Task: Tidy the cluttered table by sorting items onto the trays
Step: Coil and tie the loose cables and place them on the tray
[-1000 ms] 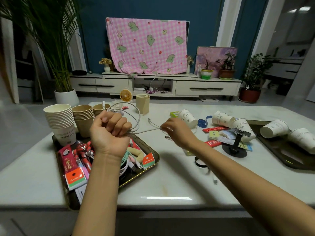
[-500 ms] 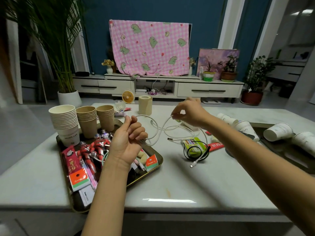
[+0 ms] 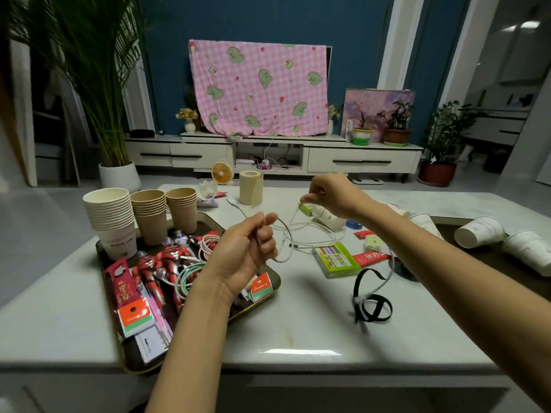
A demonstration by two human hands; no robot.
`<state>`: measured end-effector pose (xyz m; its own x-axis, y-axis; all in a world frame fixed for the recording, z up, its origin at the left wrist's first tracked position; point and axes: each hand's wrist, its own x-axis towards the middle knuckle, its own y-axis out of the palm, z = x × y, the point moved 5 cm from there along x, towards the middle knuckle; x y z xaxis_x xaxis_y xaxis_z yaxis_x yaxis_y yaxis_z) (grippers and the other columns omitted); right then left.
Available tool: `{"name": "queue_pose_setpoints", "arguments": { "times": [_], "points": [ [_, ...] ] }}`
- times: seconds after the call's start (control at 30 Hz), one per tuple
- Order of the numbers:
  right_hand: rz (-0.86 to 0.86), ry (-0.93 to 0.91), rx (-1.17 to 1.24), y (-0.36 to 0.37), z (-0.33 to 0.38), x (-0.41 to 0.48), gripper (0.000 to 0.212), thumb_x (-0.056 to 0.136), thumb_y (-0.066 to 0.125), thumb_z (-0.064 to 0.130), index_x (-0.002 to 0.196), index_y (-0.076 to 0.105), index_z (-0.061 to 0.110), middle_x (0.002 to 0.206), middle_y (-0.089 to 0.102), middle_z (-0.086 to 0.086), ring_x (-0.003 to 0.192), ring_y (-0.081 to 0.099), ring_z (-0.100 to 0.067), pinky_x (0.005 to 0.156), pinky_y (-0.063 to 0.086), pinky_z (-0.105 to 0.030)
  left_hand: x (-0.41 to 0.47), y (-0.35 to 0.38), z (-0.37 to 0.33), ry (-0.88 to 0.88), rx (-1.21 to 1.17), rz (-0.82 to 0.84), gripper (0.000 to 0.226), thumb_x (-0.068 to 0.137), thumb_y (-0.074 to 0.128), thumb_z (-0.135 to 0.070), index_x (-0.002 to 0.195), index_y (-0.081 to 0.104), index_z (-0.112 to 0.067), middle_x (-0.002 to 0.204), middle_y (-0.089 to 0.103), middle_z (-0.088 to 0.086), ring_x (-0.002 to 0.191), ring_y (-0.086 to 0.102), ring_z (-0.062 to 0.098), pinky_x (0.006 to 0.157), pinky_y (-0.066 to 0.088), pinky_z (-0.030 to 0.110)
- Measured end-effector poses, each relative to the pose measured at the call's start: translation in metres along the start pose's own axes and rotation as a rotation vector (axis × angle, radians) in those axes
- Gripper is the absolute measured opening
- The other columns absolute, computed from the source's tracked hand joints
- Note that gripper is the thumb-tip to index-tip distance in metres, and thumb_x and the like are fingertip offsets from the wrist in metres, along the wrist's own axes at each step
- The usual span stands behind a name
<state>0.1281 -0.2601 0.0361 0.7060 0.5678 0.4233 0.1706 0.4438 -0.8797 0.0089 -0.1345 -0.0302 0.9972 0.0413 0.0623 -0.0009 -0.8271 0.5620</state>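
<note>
Left hand (image 3: 246, 251): raised over the near right corner of the left tray (image 3: 131, 366); curled into a fist round a gathered bunch of the white cable (image 3: 316, 226); thumb uppermost.
Right hand (image 3: 335, 195): held higher and farther back, above the middle of the bench (image 3: 298, 323); pinching one strand of the same cable between thumb and fingertips.
White cable: strung between both hands; slack loops drooping toward the bench between them; one plug end poking out behind the left hand, toward the paper roll (image 3: 251, 187); a further strand trailing down and right toward the black strap (image 3: 371, 307); too blurred there to tell contact.
Left tray: on the left half of the bench; loaded with a white cup stack (image 3: 110, 222), brown cup stacks (image 3: 150, 217), red-and-silver toy figures (image 3: 167, 263), a coiled teal cable (image 3: 186, 277) and flat packets (image 3: 134, 314).
Right tray (image 3: 477, 260): at the right edge of the bench; bearing tipped white cups (image 3: 480, 232) lying on their sides.
Loose on the bench: green box (image 3: 337, 259) just beside the drooping loops; red sachet (image 3: 372, 257) just right of the box; black strap nearer the front edge, well apart from both trays.
</note>
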Motion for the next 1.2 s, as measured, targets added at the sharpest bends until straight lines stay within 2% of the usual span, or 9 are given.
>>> {"name": "queue_pose_setpoints", "arguments": {
  "times": [0.2, 0.4, 0.5, 0.6, 0.7, 0.87, 1.0, 1.07, 1.2],
  "points": [
    [-0.085, -0.093, -0.007, 0.001, 0.011, 0.006, 0.023, 0.092, 0.056, 0.017, 0.090, 0.061, -0.005, 0.094, 0.062, -0.020, 0.087, 0.054, -0.031, 0.065, 0.029, -0.025, 0.001, 0.002, 0.011, -0.012, 0.121, -0.022, 0.027, 0.100, 0.029, -0.015, 0.089, 0.052, -0.007, 0.046, 0.044, -0.005, 0.039, 0.039, 0.006, 0.042, 0.035, 0.018],
    [-0.243, -0.202, -0.032, -0.007, 0.061, -0.008, 0.027, 0.091, 0.058, 0.029, 0.090, 0.061, 0.003, 0.092, 0.060, -0.012, 0.083, 0.053, -0.026, 0.067, 0.040, -0.036, 0.006, 0.001, 0.018, -0.032, 0.083, -0.112, 0.028, 0.100, 0.028, -0.014, 0.082, 0.048, -0.007, 0.056, 0.067, 0.004, 0.045, 0.062, 0.013, 0.048, 0.046, 0.018],
    [-0.244, -0.314, 0.032, 0.006, 0.098, -0.033, 0.023, 0.093, 0.054, 0.024, 0.095, 0.060, 0.003, 0.096, 0.060, -0.012, 0.082, 0.055, -0.027, 0.064, 0.041, -0.034, 0.008, -0.002, 0.013, 0.037, -0.138, -0.216, 0.036, 0.101, 0.025, -0.016, 0.078, 0.051, -0.009, 0.054, 0.066, 0.004, 0.048, 0.063, 0.011, 0.055, 0.048, 0.022],
    [-0.209, -0.370, 0.048, 0.030, 0.121, -0.057, 0.022, 0.094, 0.052, 0.023, 0.100, 0.061, 0.004, 0.103, 0.061, -0.014, 0.085, 0.059, -0.034, 0.064, 0.048, -0.042, 0.005, -0.018, 0.002, 0.085, -0.507, -0.260, 0.038, 0.100, 0.024, -0.022, 0.073, 0.049, -0.010, 0.047, 0.060, 0.003, 0.039, 0.058, 0.008, 0.041, 0.046, 0.015],
    [-0.165, -0.403, 0.118, 0.048, 0.130, -0.071, 0.020, 0.093, 0.054, 0.018, 0.102, 0.065, 0.003, 0.110, 0.062, -0.015, 0.089, 0.061, -0.038, 0.063, 0.050, -0.045, 0.002, -0.033, -0.007, 0.092, -0.683, -0.223, 0.041, 0.100, 0.025, -0.027, 0.071, 0.050, -0.011, 0.061, 0.063, 0.005, 0.050, 0.065, 0.017, 0.044, 0.053, 0.020],
    [-0.007, -0.382, 0.298, 0.058, 0.115, -0.074, 0.019, 0.092, 0.055, 0.016, 0.101, 0.067, 0.004, 0.095, 0.066, -0.012, 0.086, 0.061, -0.028, 0.070, 0.044, -0.033, -0.007, -0.055, -0.023, 0.184, -0.780, -0.196, 0.032, 0.096, 0.030, -0.015, 0.067, 0.043, -0.015, 0.039, 0.036, -0.007, 0.033, 0.036, 0.002, 0.039, 0.033, 0.013],
    [0.274, -0.202, 0.396, 0.062, 0.082, -0.067, 0.019, 0.093, 0.055, 0.021, 0.095, 0.069, 0.008, 0.070, 0.063, 0.004, 0.062, 0.055, -0.001, 0.060, 0.039, -0.012, -0.020, -0.060, -0.040, 0.102, -0.827, 0.067, 0.019, 0.085, 0.041, -0.009, 0.067, 0.048, -0.011, 0.046, 0.021, -0.009, 0.037, 0.012, 0.004, 0.036, 0.016, 0.018],
    [0.353, -0.146, 0.333, 0.061, 0.068, -0.059, 0.021, 0.093, 0.055, 0.026, 0.090, 0.070, 0.011, 0.063, 0.059, 0.009, 0.056, 0.051, 0.003, 0.056, 0.038, -0.011, -0.024, -0.045, -0.040, -0.018, -0.754, 0.218, 0.016, 0.085, 0.046, -0.007, 0.069, 0.050, -0.009, 0.050, 0.021, -0.011, 0.038, 0.008, 0.003, 0.037, 0.010, 0.017],
    [0.342, -0.091, 0.122, 0.046, 0.051, -0.039, 0.031, 0.081, 0.066, 0.042, 0.062, 0.059, 0.019, 0.058, 0.056, 0.003, 0.053, 0.047, -0.009, 0.052, 0.037, -0.024, -0.024, -0.016, -0.023, -0.160, -0.169, 0.293, 0.029, 0.085, 0.042, -0.017, 0.059, 0.053, -0.015, 0.039, 0.021, -0.007, 0.029, 0.017, 0.004, 0.036, 0.012, 0.014]
  ]
}}
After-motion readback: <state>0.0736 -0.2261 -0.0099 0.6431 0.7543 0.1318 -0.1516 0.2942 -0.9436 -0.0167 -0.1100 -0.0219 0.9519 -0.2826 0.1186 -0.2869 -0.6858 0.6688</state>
